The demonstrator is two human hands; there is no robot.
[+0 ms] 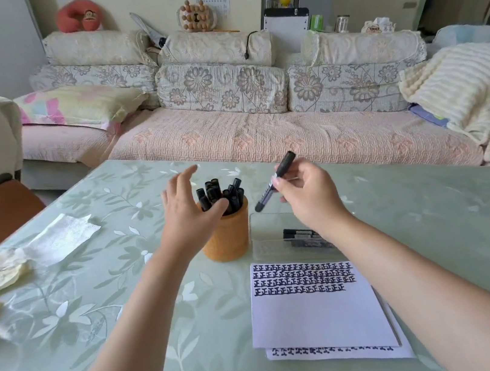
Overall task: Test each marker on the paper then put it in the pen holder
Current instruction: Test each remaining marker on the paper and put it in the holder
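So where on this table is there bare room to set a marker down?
Free: the table between the left forearm and the paper, and the stretch right of the paper. Crowded: the pen holder, packed with markers, with the left hand at it, and the clear tray beside it. The right hand has its grip on a marker.

So on the bench (102, 302) the pen holder (227, 235) sits about center with a bunch of markers (220, 197) standing in it. Just right of it there's a tray (276, 234) with a few more, and the paper (316, 311) lies in front of that. Cloth (60, 236) is off left, sofa (262, 138) behind.
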